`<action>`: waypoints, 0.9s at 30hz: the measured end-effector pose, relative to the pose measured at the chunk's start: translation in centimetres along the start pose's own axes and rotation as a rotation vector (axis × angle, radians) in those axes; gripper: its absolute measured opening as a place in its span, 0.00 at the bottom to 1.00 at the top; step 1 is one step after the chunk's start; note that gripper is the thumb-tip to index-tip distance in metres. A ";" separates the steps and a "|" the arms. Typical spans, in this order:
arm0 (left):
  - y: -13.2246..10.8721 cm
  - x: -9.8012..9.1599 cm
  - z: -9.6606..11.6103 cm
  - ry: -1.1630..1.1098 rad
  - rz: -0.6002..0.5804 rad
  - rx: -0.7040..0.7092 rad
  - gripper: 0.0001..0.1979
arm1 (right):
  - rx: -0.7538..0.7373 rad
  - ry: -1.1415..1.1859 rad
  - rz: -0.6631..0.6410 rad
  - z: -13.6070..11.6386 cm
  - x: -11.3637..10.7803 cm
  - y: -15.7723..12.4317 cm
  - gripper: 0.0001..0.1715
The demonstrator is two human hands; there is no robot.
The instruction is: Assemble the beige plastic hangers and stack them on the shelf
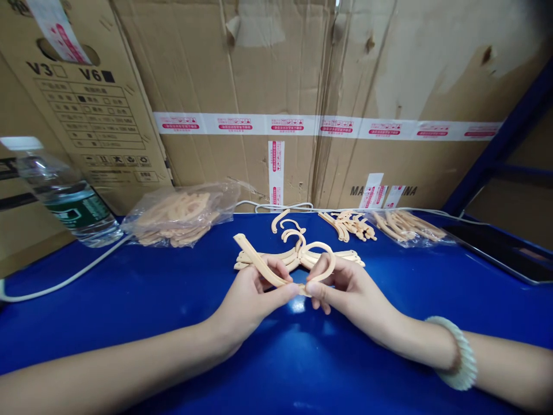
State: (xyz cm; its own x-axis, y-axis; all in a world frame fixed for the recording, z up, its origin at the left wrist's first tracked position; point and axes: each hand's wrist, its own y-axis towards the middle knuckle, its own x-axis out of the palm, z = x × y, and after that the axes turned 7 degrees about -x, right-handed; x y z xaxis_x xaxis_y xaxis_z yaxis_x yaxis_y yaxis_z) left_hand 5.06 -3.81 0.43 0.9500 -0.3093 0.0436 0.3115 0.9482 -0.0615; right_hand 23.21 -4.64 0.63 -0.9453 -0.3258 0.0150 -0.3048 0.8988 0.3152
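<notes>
My left hand [257,294] pinches a curved beige hanger arm [261,266], which slants up to the left. Between thumb and fingers of my right hand [348,282] is a beige hanger hook [327,252], its loop curving up to the right. Both pieces meet low between my fingertips; whether they are joined, I cannot tell. Just behind my hands lie several hangers [287,257] stacked together, their hooks upward, partly hidden by my fingers. A loose arm and hook [290,223] rest farther back.
Small beige parts [356,223] are piled at the back right, beside a plastic bag of arms [410,225] and a dark phone or tablet [501,251]. A fuller clear bag [181,218] and a water bottle [71,199] stand left. Cardboard boxes [242,69] wall off the blue table [173,323]; a white cable [78,266] crosses it.
</notes>
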 end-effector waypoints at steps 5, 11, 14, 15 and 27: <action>0.0 0.1 0.1 -0.039 -0.099 -0.064 0.15 | 0.010 0.020 -0.095 -0.3 0.1 0.1 0.15; 0.1 -0.2 -0.1 -0.129 -0.012 -0.079 0.14 | -0.273 -0.560 -0.035 -1.6 -5.6 3.1 0.14; 0.1 -0.2 0.0 -0.140 -0.013 -0.093 0.14 | -0.470 -1.124 -0.110 -0.9 -10.0 5.0 0.09; 0.1 -0.2 0.0 -0.143 -0.011 -0.098 0.14 | -0.483 -1.254 -0.155 -0.5 -11.1 5.4 0.09; 0.0 0.1 0.5 -0.234 -0.015 -0.125 0.15 | -0.482 -1.152 -0.186 0.8 -12.6 6.0 0.13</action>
State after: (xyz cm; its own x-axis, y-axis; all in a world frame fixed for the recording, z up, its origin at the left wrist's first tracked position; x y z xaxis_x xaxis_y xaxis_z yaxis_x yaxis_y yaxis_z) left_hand 5.12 -3.78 0.91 0.9188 -0.2845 0.2737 0.3397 0.9229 -0.1811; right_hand 33.18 5.04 1.56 -0.5196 0.2266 -0.8238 -0.5996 0.5902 0.5405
